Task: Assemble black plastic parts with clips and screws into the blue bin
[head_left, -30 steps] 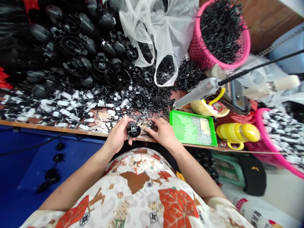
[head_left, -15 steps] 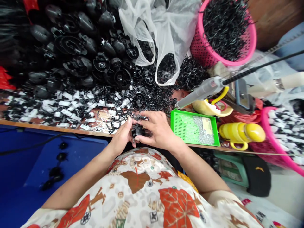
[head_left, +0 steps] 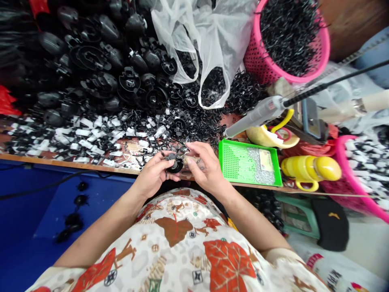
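Note:
My left hand (head_left: 154, 172) grips a black round plastic part (head_left: 175, 164) near the table's front edge, thumb on top and fingers beneath. Small prongs stick out from the part, and its lower side is partly covered by my fingers. Just to its right is my right hand (head_left: 205, 166), its thumb and fingers apart. Nothing shows clearly between them, though the gap is blurred. Beyond both hands lie small black plastic pieces (head_left: 200, 125) in a loose heap. White-and-black clips (head_left: 88, 136) spread along the table to the left.
Black housings (head_left: 109, 85) pile up at the back left beside a white plastic bag (head_left: 219, 44). An electric screwdriver (head_left: 255, 117) hangs over a green tray (head_left: 223, 162) of small metal pieces. Right of it stand a yellow bottle (head_left: 310, 167) and pink baskets (head_left: 264, 61). A blue bin (head_left: 100, 207) sits below left.
My right hand has drawn off the black part slightly to the right and its fingers have parted. The part now shows more fully in my left hand, turned to another side.

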Available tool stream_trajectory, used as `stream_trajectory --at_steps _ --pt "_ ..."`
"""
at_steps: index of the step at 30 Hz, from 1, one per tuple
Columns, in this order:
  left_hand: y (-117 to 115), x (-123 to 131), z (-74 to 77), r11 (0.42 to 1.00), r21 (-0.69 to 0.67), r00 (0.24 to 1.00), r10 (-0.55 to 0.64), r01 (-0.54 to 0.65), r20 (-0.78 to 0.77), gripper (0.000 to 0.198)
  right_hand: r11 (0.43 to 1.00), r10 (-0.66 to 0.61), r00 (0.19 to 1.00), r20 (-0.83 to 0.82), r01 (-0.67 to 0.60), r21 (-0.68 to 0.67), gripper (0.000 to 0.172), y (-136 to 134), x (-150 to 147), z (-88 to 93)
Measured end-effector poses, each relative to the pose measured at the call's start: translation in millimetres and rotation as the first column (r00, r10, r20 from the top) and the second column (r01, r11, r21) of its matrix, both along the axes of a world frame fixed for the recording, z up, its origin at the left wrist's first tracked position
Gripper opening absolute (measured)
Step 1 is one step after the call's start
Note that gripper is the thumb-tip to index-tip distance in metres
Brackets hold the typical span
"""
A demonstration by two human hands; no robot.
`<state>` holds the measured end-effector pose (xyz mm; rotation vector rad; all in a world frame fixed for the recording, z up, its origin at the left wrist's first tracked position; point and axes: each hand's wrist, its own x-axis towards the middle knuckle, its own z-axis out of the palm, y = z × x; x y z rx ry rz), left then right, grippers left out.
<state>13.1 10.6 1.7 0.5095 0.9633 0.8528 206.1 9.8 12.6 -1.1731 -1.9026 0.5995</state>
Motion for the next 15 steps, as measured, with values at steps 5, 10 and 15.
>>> stream_trajectory --at_steps 5,10,15 --pt "1.6 -0.4 4.3 1.000 -0.015 1.000 -0.010 0.010 -0.024 0.046 0.995 -0.060 0.998 -0.024 0.058 -0.075 0.034 -4.9 -2.7 -2.7" --pt "-0.5 2.0 5.5 0.998 0.014 0.993 -0.062 0.063 -0.102 0.053 0.951 -0.109 0.978 -0.180 0.050 -0.305 0.029 -4.2 -5.6 -4.9" --pt "-0.2 3.7 1.4 0.997 0.059 0.994 -0.034 0.040 -0.103 0.041 0.979 -0.043 0.997 -0.071 0.028 -0.202 0.034 -5.9 -1.7 -2.2"
